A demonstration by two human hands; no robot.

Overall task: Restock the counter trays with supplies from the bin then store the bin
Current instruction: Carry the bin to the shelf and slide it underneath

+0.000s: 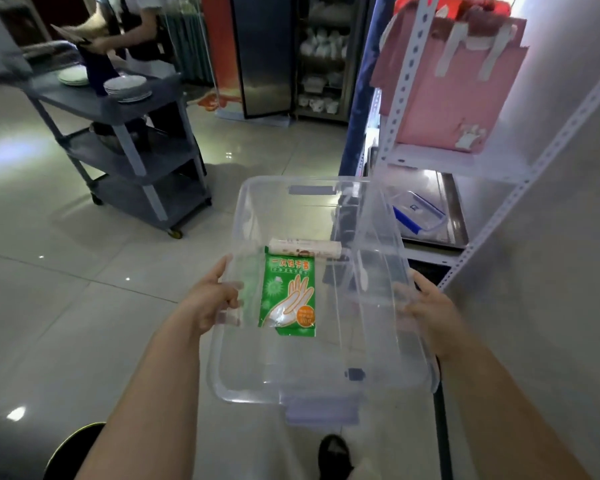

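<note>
Left hand [211, 299] and right hand [426, 306] grip opposite sides of a clear bin [378, 372], held above a tiled floor [84, 306]. A green packet [288, 292] lies inside. Shelving [465, 161] stands right, a grey cart [132, 140] far left.

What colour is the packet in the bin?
Green, with white hands and an orange patch, seen in the head view: packet in bin.
</note>
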